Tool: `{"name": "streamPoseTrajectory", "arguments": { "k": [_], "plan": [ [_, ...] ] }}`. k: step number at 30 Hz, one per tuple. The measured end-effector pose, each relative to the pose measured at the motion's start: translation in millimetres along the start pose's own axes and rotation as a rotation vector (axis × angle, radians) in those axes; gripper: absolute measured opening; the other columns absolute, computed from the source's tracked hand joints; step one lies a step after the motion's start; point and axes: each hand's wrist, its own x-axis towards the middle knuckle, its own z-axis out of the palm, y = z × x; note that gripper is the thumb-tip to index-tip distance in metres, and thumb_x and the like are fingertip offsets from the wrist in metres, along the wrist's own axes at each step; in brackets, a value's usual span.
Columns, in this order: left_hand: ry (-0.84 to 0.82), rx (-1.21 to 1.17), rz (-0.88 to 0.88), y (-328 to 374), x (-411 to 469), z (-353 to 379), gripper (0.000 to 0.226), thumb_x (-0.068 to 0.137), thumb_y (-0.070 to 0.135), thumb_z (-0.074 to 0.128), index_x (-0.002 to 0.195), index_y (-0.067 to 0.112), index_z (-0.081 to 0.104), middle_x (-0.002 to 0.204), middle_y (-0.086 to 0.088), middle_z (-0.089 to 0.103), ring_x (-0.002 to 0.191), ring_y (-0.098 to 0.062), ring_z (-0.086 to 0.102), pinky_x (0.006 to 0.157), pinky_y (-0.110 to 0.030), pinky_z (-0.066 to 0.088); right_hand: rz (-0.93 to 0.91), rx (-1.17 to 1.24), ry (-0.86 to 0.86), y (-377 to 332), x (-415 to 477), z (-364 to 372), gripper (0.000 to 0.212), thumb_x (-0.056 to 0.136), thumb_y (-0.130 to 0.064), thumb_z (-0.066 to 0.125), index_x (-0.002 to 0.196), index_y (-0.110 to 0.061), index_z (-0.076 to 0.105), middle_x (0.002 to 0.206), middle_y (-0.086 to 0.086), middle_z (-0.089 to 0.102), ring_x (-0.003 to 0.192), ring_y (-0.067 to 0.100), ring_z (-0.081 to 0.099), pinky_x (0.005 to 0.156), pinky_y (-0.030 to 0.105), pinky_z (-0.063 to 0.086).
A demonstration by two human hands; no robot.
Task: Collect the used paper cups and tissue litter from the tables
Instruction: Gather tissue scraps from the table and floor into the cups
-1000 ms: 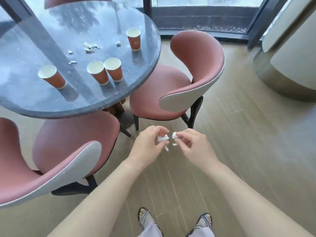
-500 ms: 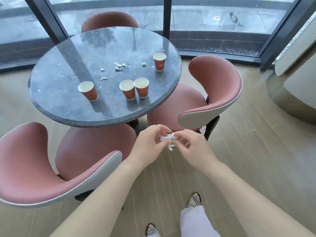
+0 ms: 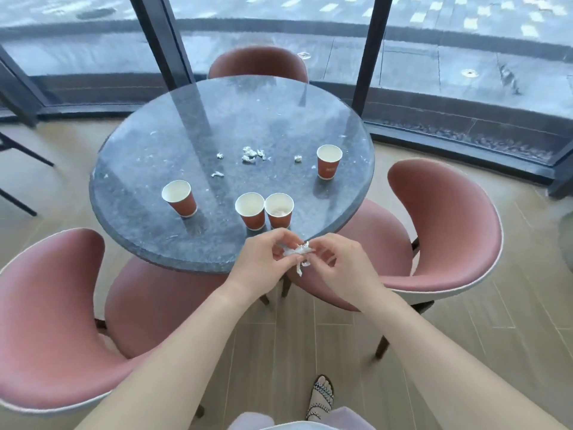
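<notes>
A crumpled white tissue scrap (image 3: 298, 251) is pinched between my left hand (image 3: 262, 263) and my right hand (image 3: 336, 263), just at the near edge of the round dark stone table (image 3: 139, 212). Several orange paper cups stand on the table: one at the left (image 3: 179, 197), a touching pair near the front (image 3: 250, 211) (image 3: 279, 210), one at the right (image 3: 328, 162). Small tissue bits (image 3: 251, 154) lie scattered near the table's middle.
Pink shell chairs surround the table: one at the near left (image 3: 52, 321), one at the right (image 3: 446, 231), one at the far side (image 3: 259, 62). Dark window frames and glass run behind. The floor is wood-look tile; my sandalled foot (image 3: 321, 398) shows below.
The view has come closer to the table and lifted, so the whole table is now in front. My hands have come together on the tissue, which was in two pieces a second ago.
</notes>
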Motion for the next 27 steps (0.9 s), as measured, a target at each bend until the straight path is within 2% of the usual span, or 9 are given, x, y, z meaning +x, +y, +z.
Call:
{"name": "streamPoseTrajectory", "arguments": {
  "k": [3, 8, 12, 14, 17, 21, 25, 27],
  "plan": [
    [0.046, 0.007, -0.034, -4, 18, 3, 0.02, 0.078, 0.018, 0.074, 0.082, 0.036, 0.064, 0.083, 0.018, 0.067, 0.069, 0.001, 0.061, 0.066, -0.008, 0.048, -0.021, 0.008, -0.066, 10, 29, -2, 0.006, 0.08, -0.016, 0.068, 0.084, -0.02, 0.067, 0.078, -0.005, 0.064, 0.066, 0.012, 0.057, 0.067, 0.032, 0.05],
    [0.107, 0.027, -0.107, -18, 47, -1, 0.022, 0.077, 0.015, 0.073, 0.083, 0.035, 0.063, 0.084, 0.014, 0.066, 0.066, -0.002, 0.06, 0.066, -0.011, 0.047, -0.013, -0.001, -0.119, 21, 68, 9, 0.008, 0.081, -0.019, 0.067, 0.089, -0.018, 0.068, 0.079, -0.009, 0.061, 0.063, 0.008, 0.054, 0.066, 0.02, 0.044],
    [0.143, 0.056, -0.181, -33, 79, -11, 0.018, 0.075, 0.016, 0.073, 0.086, 0.029, 0.065, 0.086, 0.01, 0.066, 0.07, -0.012, 0.061, 0.071, -0.018, 0.048, 0.039, -0.019, -0.133, 26, 98, 18, 0.009, 0.082, -0.022, 0.066, 0.09, -0.019, 0.068, 0.077, -0.009, 0.059, 0.061, 0.005, 0.05, 0.065, 0.02, 0.04],
    [0.132, 0.086, -0.197, -40, 99, -15, 0.018, 0.075, 0.016, 0.073, 0.091, 0.023, 0.066, 0.086, 0.01, 0.066, 0.07, -0.01, 0.061, 0.07, -0.017, 0.048, 0.061, -0.054, -0.131, 30, 114, 22, 0.009, 0.082, -0.022, 0.066, 0.089, -0.018, 0.067, 0.079, -0.006, 0.061, 0.064, 0.01, 0.052, 0.066, 0.022, 0.041],
    [0.107, 0.142, -0.208, -48, 123, -18, 0.017, 0.077, 0.018, 0.071, 0.092, 0.024, 0.065, 0.085, 0.016, 0.062, 0.062, 0.001, 0.053, 0.061, -0.006, 0.04, 0.116, -0.078, -0.105, 38, 132, 31, 0.009, 0.081, -0.019, 0.066, 0.09, -0.017, 0.067, 0.08, -0.005, 0.06, 0.064, 0.011, 0.052, 0.066, 0.022, 0.039],
    [0.06, 0.15, -0.196, -59, 150, -18, 0.016, 0.079, 0.019, 0.07, 0.094, 0.023, 0.064, 0.089, 0.014, 0.061, 0.067, 0.003, 0.054, 0.064, -0.007, 0.041, 0.177, -0.117, -0.113, 46, 152, 43, 0.01, 0.081, -0.022, 0.065, 0.09, -0.021, 0.066, 0.08, -0.009, 0.058, 0.064, 0.008, 0.051, 0.064, 0.022, 0.04],
    [-0.01, 0.178, -0.146, -70, 169, -21, 0.026, 0.08, 0.022, 0.07, 0.104, 0.025, 0.061, 0.1, 0.014, 0.055, 0.076, 0.002, 0.055, 0.065, -0.008, 0.038, 0.222, -0.129, -0.091, 51, 168, 55, 0.008, 0.081, -0.026, 0.064, 0.089, -0.027, 0.065, 0.081, -0.014, 0.057, 0.064, 0.002, 0.05, 0.056, 0.011, 0.032],
    [-0.041, 0.2, -0.125, -78, 173, -26, 0.027, 0.08, 0.021, 0.069, 0.105, 0.026, 0.061, 0.101, 0.013, 0.052, 0.079, 0.0, 0.054, 0.068, -0.009, 0.037, 0.25, -0.136, -0.091, 53, 173, 61, 0.008, 0.081, -0.027, 0.064, 0.088, -0.029, 0.064, 0.082, -0.014, 0.059, 0.064, 0.002, 0.05, 0.056, 0.015, 0.034]
  ]
}}
